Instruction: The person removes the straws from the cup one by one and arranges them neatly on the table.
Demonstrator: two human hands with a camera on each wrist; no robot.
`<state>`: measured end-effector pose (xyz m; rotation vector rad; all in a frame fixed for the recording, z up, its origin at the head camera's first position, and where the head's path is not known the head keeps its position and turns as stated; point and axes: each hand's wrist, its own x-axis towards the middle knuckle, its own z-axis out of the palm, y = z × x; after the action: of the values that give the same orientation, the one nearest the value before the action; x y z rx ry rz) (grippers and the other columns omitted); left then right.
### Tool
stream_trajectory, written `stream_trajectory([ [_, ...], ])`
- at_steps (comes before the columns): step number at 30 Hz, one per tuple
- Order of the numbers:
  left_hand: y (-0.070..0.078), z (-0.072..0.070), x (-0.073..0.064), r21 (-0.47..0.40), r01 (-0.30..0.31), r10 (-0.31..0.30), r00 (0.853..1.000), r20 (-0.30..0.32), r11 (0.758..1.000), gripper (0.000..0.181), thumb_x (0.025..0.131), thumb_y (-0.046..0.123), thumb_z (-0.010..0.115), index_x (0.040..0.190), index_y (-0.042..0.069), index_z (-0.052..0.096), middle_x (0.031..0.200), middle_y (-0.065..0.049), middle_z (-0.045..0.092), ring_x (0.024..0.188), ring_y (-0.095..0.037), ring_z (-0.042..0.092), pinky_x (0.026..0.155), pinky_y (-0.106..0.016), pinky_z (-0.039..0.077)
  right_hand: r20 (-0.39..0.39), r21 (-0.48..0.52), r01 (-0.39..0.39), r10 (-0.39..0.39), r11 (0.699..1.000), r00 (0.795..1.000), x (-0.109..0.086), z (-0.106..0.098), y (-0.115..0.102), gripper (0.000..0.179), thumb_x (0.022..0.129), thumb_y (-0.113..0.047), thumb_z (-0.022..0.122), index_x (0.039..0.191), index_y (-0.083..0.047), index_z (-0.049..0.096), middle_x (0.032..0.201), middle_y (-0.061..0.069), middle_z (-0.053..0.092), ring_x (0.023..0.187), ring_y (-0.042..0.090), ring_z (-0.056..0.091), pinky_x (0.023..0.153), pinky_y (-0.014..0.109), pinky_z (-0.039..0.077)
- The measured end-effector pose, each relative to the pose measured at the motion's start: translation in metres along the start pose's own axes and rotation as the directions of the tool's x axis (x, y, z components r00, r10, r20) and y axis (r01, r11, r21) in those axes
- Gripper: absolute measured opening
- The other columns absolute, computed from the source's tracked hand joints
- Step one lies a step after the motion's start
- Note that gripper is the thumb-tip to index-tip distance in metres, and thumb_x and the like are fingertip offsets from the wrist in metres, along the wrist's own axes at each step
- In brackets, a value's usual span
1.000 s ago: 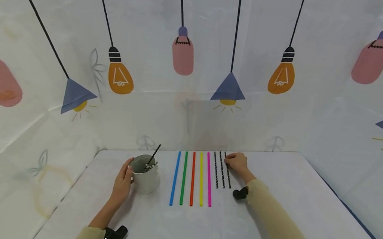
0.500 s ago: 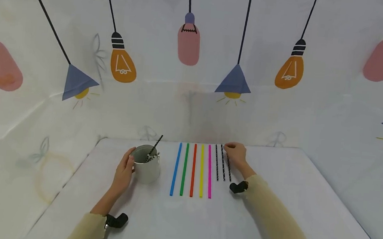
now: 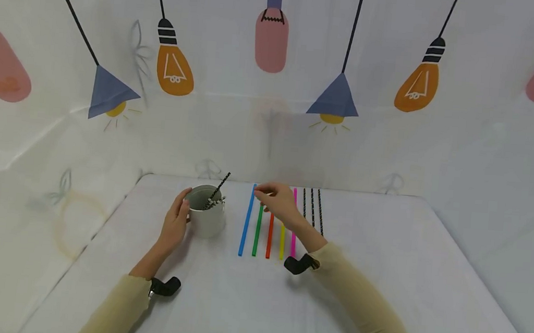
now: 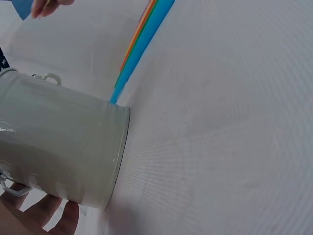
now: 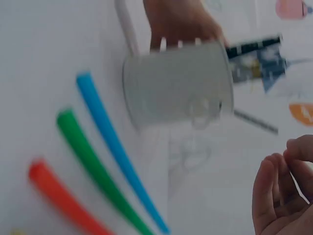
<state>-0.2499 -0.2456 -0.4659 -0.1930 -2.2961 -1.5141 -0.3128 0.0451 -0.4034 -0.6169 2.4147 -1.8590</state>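
My left hand holds a small grey-white metal bucket by its left side, thumb near the rim and fingers round the wall. Black-and-white patterned straws stand inside it, one rising well above the rim. My right hand hovers over the row of coloured straws, fingers loosely bent and thumb close to the fingertips. Nothing shows between those fingertips in the right wrist view. Beneath it lie blue, green, red, yellow and pink straws, partly covered by the hand.
Three black patterned straws lie side by side to the right of the coloured row. All stand on a white-covered table. Behind it rises a pale sheet wall printed with lamps and bulbs.
My right hand has let go of the rightmost patterned straw and moved left above the coloured straws. The left hand keeps its hold on the bucket. The head view has tilted downward.
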Motion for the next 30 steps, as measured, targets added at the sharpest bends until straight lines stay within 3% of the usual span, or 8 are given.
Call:
stream_trajectory([
  [7,-0.001,0.006,0.011,-0.016,-0.004,0.004,1.000,-0.014,1.000,0.047,0.108,0.027,0.031,0.152,0.011,0.031,0.125,-0.023,0.048,0.100,-0.026,0.046,0.086,-0.055,0.048,0.105,-0.033,0.110,-0.106,0.993,0.989,-0.008,0.045,-0.020,0.025,0.093,-0.018,0.068,0.117,-0.009,0.068,0.097,0.000,0.068,0.073,0.021,0.063,0.062,0.038,0.058],
  [11,0.014,0.006,0.009,-0.050,0.006,-0.006,1.000,0.003,0.999,0.046,0.108,0.020,0.032,0.151,0.004,0.031,0.125,-0.026,0.047,0.100,-0.031,0.047,0.085,-0.058,0.047,0.100,-0.047,0.163,-0.157,0.986,0.982,-0.010,0.063,-0.022,0.031,0.091,-0.016,0.070,0.120,-0.007,0.066,0.098,0.000,0.068,0.067,0.020,0.063,0.056,0.034,0.057],
  [14,0.027,0.004,0.005,-0.054,0.003,-0.003,1.000,0.008,0.999,0.045,0.108,0.018,0.032,0.149,0.001,0.032,0.114,-0.025,0.049,0.096,-0.031,0.047,0.083,-0.055,0.048,0.077,-0.033,0.187,-0.184,0.982,0.980,-0.009,0.072,-0.019,0.029,0.090,-0.014,0.071,0.118,-0.006,0.068,0.096,0.000,0.068,0.065,0.019,0.063,0.054,0.031,0.056],
  [18,0.014,0.002,0.007,-0.013,-0.015,0.015,1.000,-0.009,1.000,0.045,0.108,0.024,0.030,0.150,0.007,0.035,0.105,-0.018,0.050,0.092,-0.020,0.048,0.078,-0.038,0.051,0.042,-0.027,0.207,-0.206,0.978,0.978,-0.005,0.082,-0.016,0.020,0.090,-0.013,0.071,0.109,-0.009,0.072,0.093,-0.002,0.068,0.063,0.020,0.064,0.052,0.028,0.055],
  [21,0.004,0.001,0.009,0.005,-0.003,0.003,1.000,-0.024,1.000,0.045,0.108,0.027,0.030,0.151,0.011,0.035,0.100,-0.016,0.049,0.093,-0.021,0.049,0.076,-0.030,0.049,0.027,-0.049,0.229,-0.228,0.972,0.973,-0.002,0.089,-0.016,0.014,0.091,-0.014,0.071,0.104,-0.010,0.074,0.093,-0.003,0.069,0.064,0.025,0.064,0.052,0.025,0.054],
  [27,0.045,-0.004,-0.004,0.003,0.041,-0.041,0.999,-0.010,0.999,0.044,0.108,0.016,0.031,0.149,0.000,0.033,0.099,-0.027,0.046,0.094,-0.034,0.047,0.081,-0.046,0.049,-0.011,-0.033,0.288,-0.288,0.957,0.957,-0.008,0.094,-0.024,0.016,0.093,-0.015,0.068,0.104,-0.004,0.071,0.098,0.001,0.070,0.072,0.010,0.063,0.055,0.025,0.055],
  [30,0.044,-0.004,-0.007,0.021,0.026,-0.025,1.000,-0.013,0.999,0.044,0.108,0.016,0.031,0.148,-0.001,0.034,0.099,-0.026,0.047,0.092,-0.032,0.047,0.081,-0.046,0.050,-0.039,0.015,0.301,-0.300,0.954,0.953,-0.021,0.091,-0.040,0.017,0.094,-0.009,0.065,0.107,0.002,0.068,0.099,0.008,0.069,0.083,0.015,0.065,0.059,0.028,0.057],
])
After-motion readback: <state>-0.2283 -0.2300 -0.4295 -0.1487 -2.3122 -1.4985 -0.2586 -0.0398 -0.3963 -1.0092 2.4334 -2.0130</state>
